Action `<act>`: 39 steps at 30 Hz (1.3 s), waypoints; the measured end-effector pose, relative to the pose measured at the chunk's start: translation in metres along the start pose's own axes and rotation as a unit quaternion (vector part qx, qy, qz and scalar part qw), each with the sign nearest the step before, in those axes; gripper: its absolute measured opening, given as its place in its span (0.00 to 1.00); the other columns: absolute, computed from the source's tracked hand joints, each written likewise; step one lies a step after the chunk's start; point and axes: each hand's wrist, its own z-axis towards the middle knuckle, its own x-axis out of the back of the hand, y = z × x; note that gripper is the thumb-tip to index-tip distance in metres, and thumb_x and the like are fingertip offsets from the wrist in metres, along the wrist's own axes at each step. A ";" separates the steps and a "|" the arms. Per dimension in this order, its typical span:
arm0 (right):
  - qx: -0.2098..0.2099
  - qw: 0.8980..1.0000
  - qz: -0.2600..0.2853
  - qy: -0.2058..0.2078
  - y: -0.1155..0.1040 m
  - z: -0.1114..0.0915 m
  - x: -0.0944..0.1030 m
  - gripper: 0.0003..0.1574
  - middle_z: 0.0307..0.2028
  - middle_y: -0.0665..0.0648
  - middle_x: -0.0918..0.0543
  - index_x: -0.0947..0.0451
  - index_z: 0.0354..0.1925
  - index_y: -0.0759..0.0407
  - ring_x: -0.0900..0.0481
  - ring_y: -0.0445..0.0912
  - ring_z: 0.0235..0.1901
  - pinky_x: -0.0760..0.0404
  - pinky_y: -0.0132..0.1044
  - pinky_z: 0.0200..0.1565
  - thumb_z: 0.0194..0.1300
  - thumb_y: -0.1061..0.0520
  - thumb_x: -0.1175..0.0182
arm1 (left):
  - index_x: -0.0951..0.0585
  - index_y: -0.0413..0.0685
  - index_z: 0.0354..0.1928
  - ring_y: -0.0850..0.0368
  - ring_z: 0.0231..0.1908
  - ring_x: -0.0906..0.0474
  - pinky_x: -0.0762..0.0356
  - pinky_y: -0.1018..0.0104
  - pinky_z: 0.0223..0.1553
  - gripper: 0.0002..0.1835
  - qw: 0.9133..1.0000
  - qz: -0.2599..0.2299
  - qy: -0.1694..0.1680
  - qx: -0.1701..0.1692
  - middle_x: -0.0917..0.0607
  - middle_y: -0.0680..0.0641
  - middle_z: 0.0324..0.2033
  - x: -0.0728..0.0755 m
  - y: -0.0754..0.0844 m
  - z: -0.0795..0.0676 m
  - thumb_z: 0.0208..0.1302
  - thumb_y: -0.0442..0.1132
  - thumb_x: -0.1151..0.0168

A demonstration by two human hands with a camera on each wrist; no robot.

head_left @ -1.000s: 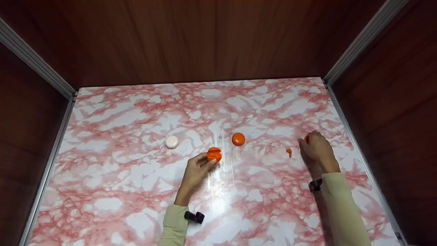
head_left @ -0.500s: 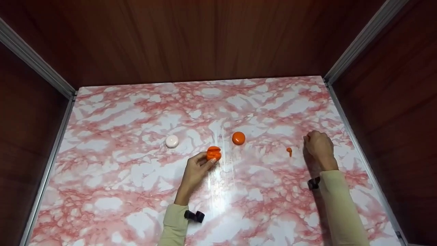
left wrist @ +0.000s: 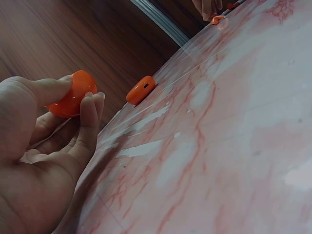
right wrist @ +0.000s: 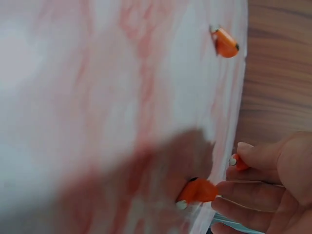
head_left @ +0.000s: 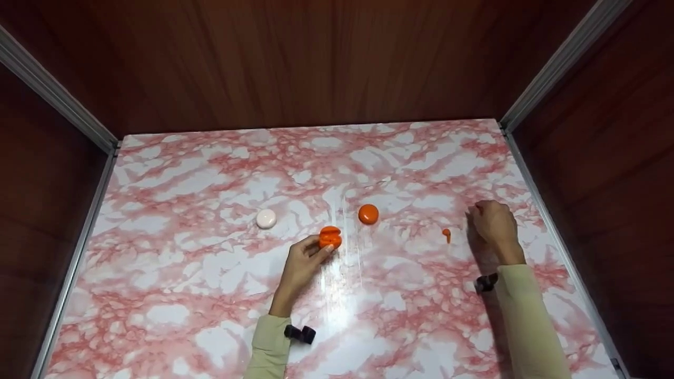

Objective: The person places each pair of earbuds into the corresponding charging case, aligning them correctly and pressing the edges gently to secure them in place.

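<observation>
White round piece (head_left: 266,218) far left on the pink surface (head_left: 184,273). Left hand (head_left: 303,263), fingers (left wrist: 89,117) curled round an orange case (head_left: 330,237). Orange lid (head_left: 368,214) just past. Small orange bud (head_left: 446,233) lying alone. Right hand (head_left: 492,223), fingers (right wrist: 258,156) pinching another orange bud (right wrist: 197,191).

orange case (head_left: 330,237) half-open, small orange earbud (right wrist: 197,192) pinched

Glossy marble-look tabletop (head_left: 210,273), wood-grain walls (head_left: 316,63)
</observation>
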 end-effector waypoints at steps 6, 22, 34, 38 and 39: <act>0.000 0.998 0.063 0.013 -0.012 -0.003 -0.001 0.21 0.51 0.77 0.16 0.16 0.56 0.73 0.18 0.71 0.51 0.20 0.67 0.53 0.77 0.57 0.42 | 0.17 0.32 0.58 0.49 0.49 0.11 0.14 0.71 0.44 0.18 1.000 0.005 -0.001 -0.003 0.12 0.33 0.51 0.000 -0.003 0.001 0.71 0.35 0.31; 0.012 0.978 0.207 -0.010 -0.053 -0.005 -0.008 0.21 0.43 0.63 0.09 0.12 0.53 0.60 0.14 0.41 0.38 0.21 0.22 0.37 0.74 0.46 0.34 | 0.18 0.33 0.59 0.50 0.55 0.13 0.15 0.72 0.50 0.20 1.000 0.021 -0.001 -0.001 0.14 0.34 0.55 0.000 -0.004 0.001 0.72 0.38 0.31; -0.005 0.943 0.327 -0.064 -0.082 -0.008 -0.024 0.21 0.43 0.62 0.08 0.10 0.50 0.61 0.14 0.41 0.27 0.22 0.36 0.20 0.69 0.47 0.28 | 0.18 0.32 0.59 0.51 0.51 0.11 0.13 0.70 0.47 0.19 1.000 -0.001 0.002 0.002 0.13 0.32 0.53 0.000 -0.002 0.001 0.71 0.36 0.31; -0.006 0.930 0.360 -0.076 -0.093 -0.008 -0.032 0.23 0.40 0.55 0.07 0.11 0.51 0.65 0.12 0.40 0.32 0.16 0.31 0.30 0.67 0.49 0.26 | 0.17 0.31 0.59 0.51 0.48 0.11 0.14 0.70 0.45 0.19 1.000 -0.006 0.007 0.003 0.13 0.32 0.52 0.000 -0.001 0.001 0.71 0.34 0.31; -0.007 0.925 0.371 -0.080 -0.096 -0.008 -0.033 0.23 0.40 0.54 0.07 0.11 0.51 0.66 0.12 0.40 0.33 0.13 0.32 0.35 0.67 0.50 0.26 | 0.17 0.31 0.59 0.51 0.48 0.11 0.14 0.70 0.45 0.19 1.000 -0.007 0.007 0.005 0.13 0.32 0.52 0.000 -0.001 0.001 0.71 0.34 0.31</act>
